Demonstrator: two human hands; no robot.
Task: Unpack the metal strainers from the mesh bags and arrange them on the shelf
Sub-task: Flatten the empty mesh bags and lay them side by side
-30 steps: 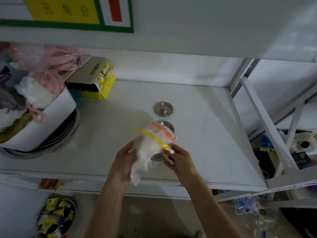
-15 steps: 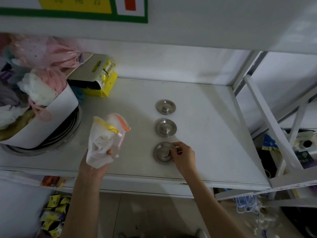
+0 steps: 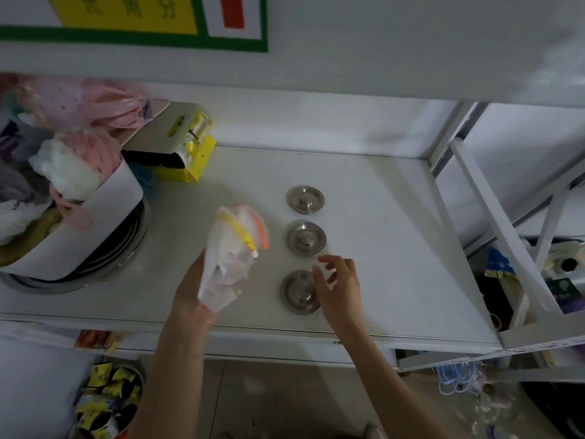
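Observation:
Three round metal strainers lie in a row on the white shelf (image 3: 395, 248): the far one (image 3: 305, 199), the middle one (image 3: 306, 238) and the near one (image 3: 297, 292). My left hand (image 3: 193, 293) grips a bunch of white mesh bags (image 3: 231, 258) with yellow and orange bands, held above the shelf to the left of the row. My right hand (image 3: 340, 285) hovers just right of the near strainer, fingers spread, holding nothing and partly covering the strainer's right rim.
A white tub (image 3: 79, 229) stuffed with pink and white bath puffs sits on stacked metal pans at the left. A yellow package (image 3: 186, 150) stands behind it. White shelf struts (image 3: 493, 223) rise on the right. Below are a bin of packets (image 3: 107, 400) and floor clutter.
My right hand set the third strainer down at the front of the row and has let go, lifting off. My left hand carried the mesh bags left, then back toward the row.

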